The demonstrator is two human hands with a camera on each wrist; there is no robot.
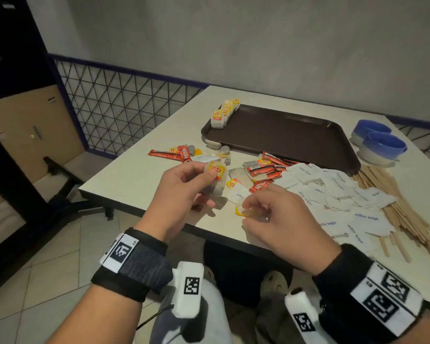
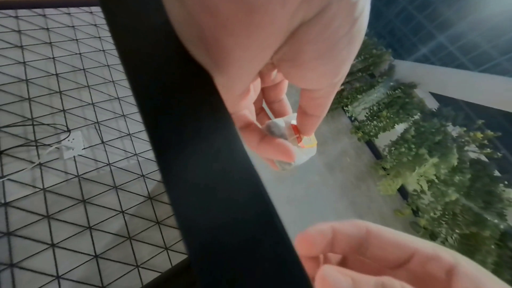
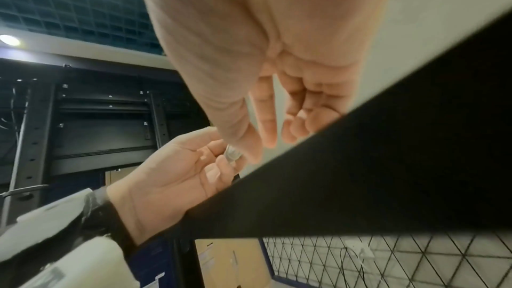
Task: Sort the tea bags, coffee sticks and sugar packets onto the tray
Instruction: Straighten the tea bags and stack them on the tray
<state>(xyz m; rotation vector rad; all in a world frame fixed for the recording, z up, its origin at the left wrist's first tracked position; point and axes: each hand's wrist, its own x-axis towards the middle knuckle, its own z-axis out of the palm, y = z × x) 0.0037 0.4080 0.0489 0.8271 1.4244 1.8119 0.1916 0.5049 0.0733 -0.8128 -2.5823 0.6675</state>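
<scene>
Yellow-tagged tea bag (image 1: 215, 181), translucent, dark leaves, pinched by left hand (image 1: 181, 192).

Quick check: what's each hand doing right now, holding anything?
Left hand: pinching a Lipton tea bag above the table edge.
Right hand: fingers curled over a yellow tag; an actual grip cannot be told.

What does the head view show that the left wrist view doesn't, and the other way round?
Only the head view: the tray with a row of tea bags at its left end, plus coffee sticks, sugar packets, wooden stirrers and two blue bowls on the table.
Only the left wrist view: a wall socket and green plants.
Both: the left hand pinching a tea bag.
</scene>
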